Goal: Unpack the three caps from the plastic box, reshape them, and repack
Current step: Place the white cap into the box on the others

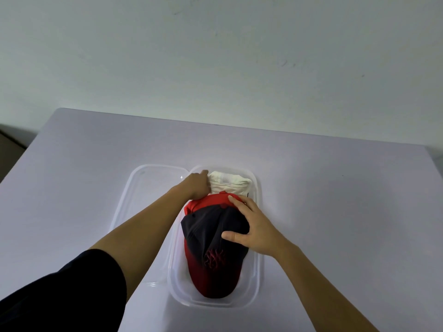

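A clear plastic box stands in the middle of the table with three caps stacked in it. On top lies a black-and-red cap with a red embroidered logo, its brim toward me. Under it shows a red cap, and at the far end a white cap. My right hand rests on the crown of the black-and-red cap, fingers spread around its right side. My left hand reaches into the box's far left corner, fingers curled down beside the white cap; whether it grips the cap is hidden.
The box's clear lid lies flat on the table, touching the box's left side. The light grey table ends at a white wall behind. The table's left edge drops to a dark floor.
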